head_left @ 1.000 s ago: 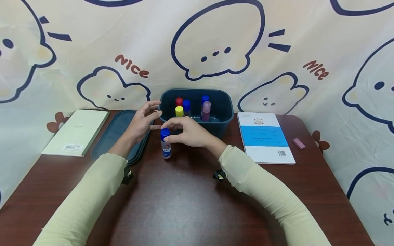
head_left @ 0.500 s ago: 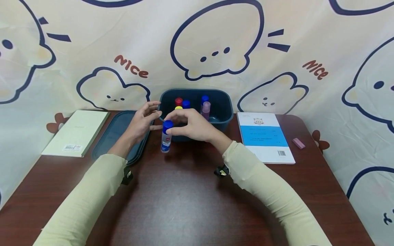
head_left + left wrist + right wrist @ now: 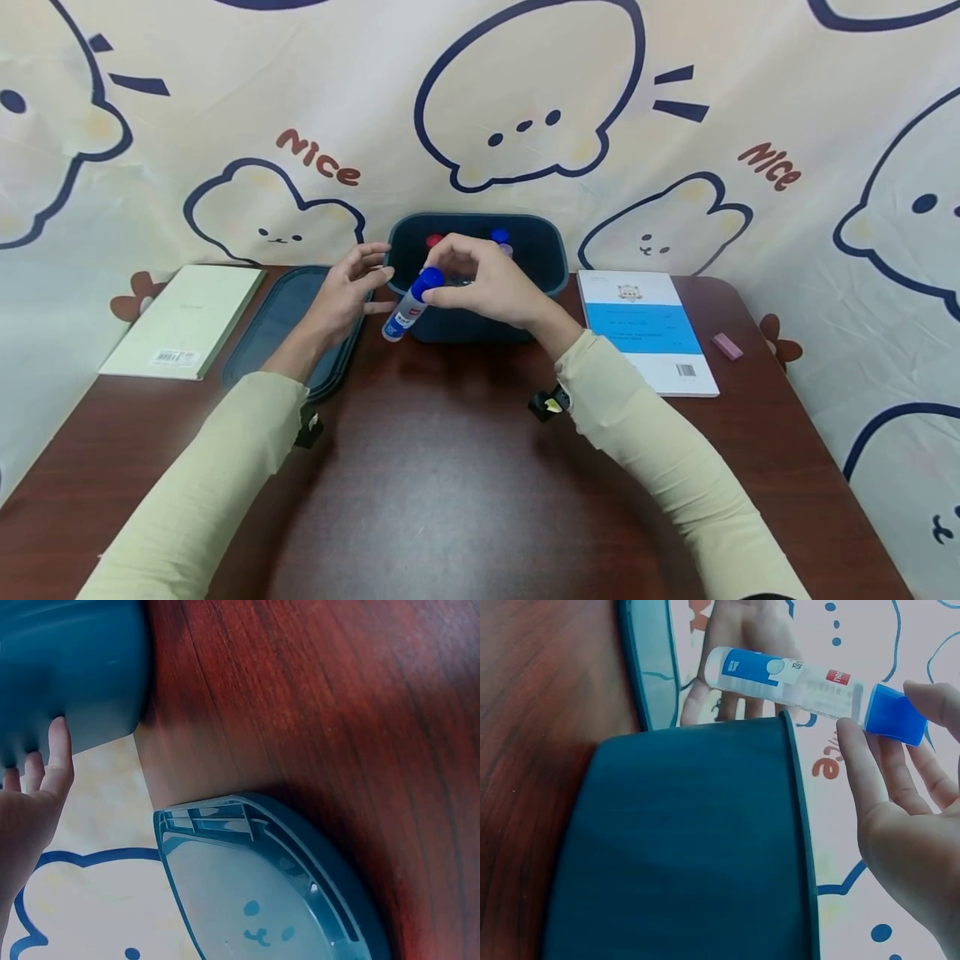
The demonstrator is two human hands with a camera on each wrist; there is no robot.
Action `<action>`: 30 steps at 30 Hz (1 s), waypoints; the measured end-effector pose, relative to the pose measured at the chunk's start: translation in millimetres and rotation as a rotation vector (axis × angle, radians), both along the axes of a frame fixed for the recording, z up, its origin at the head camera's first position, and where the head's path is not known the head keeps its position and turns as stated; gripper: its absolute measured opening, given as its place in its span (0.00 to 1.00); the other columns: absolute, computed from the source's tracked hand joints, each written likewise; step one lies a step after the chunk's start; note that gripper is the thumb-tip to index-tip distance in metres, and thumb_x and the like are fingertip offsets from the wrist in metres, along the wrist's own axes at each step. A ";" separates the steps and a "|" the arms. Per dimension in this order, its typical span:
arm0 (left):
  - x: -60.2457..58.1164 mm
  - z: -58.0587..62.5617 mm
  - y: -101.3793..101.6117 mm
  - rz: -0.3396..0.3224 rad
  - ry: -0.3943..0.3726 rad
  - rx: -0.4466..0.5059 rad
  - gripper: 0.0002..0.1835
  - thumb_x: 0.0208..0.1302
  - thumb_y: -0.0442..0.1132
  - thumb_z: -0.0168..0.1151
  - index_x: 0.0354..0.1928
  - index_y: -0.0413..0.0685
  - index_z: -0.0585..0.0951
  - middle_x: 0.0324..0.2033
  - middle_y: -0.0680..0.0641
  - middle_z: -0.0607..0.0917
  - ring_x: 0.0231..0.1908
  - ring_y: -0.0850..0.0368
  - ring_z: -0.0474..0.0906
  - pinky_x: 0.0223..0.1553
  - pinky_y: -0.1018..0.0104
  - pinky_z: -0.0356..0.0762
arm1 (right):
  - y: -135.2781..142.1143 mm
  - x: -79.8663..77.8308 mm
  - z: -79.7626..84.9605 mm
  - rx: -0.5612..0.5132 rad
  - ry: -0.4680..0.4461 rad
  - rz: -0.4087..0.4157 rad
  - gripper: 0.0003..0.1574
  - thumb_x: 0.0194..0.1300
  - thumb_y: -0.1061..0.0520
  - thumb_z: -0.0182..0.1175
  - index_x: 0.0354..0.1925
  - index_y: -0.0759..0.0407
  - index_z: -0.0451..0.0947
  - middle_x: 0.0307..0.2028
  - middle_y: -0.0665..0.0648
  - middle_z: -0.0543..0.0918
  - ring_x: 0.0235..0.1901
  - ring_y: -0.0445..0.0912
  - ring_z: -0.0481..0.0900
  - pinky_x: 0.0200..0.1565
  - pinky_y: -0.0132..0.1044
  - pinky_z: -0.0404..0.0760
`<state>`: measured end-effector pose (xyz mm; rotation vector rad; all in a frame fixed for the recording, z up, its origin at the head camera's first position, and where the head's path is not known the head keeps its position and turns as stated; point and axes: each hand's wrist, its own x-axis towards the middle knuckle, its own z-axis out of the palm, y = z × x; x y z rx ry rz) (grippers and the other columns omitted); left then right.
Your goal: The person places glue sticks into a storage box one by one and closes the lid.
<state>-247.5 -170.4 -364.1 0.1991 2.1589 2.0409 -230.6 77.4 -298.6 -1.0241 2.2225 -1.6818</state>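
Observation:
My right hand [image 3: 495, 287] pinches a glue stick [image 3: 407, 312] by its blue cap, between thumb and fingers. The stick, clear with a blue and white label, tilts in the air in front of the dark teal bin [image 3: 480, 327], its base pointing down-left. In the right wrist view the glue stick [image 3: 810, 688] is higher than the bin's rim. My left hand [image 3: 347, 287] is at the bin's left side, fingers extended; in the left wrist view its fingertips [image 3: 58, 739] touch the bin wall. Inside the bin a red cap [image 3: 434, 240] and a blue cap [image 3: 500, 236] show; my right hand hides the rest.
A teal lid [image 3: 273, 333] lies left of the bin, beside a pale green book [image 3: 191, 321]. To the right are a blue and white book [image 3: 637, 317] and a small pink block [image 3: 727, 346]. A patterned cloth hangs behind the table.
My right hand has raised the glue stick from the table towards the bin and tilted it from upright to slanting. My left hand has stayed at the bin's side.

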 end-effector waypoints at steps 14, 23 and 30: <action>-0.7 2.7 0.8 0.022 -0.020 -0.028 0.28 0.77 0.46 0.56 0.74 0.51 0.63 0.74 0.42 0.59 0.71 0.43 0.59 0.58 0.44 0.77 | 20.0 -3.0 13.9 -0.144 -0.062 -0.054 0.16 0.65 0.64 0.66 0.51 0.64 0.76 0.47 0.62 0.84 0.48 0.56 0.81 0.50 0.48 0.84; -1.3 1.0 0.4 0.017 -0.018 0.002 0.27 0.78 0.44 0.55 0.73 0.49 0.63 0.75 0.42 0.58 0.70 0.44 0.59 0.57 0.43 0.78 | 31.8 -3.9 20.3 -0.185 -0.064 -0.129 0.16 0.64 0.62 0.67 0.49 0.60 0.77 0.46 0.62 0.82 0.47 0.57 0.79 0.46 0.47 0.85; -1.6 0.2 -0.1 0.017 -0.020 0.016 0.27 0.77 0.44 0.55 0.73 0.49 0.64 0.74 0.42 0.59 0.69 0.44 0.59 0.57 0.42 0.77 | 36.7 -7.2 20.3 -0.240 -0.083 -0.131 0.14 0.64 0.64 0.66 0.48 0.59 0.78 0.46 0.63 0.82 0.46 0.56 0.79 0.47 0.45 0.85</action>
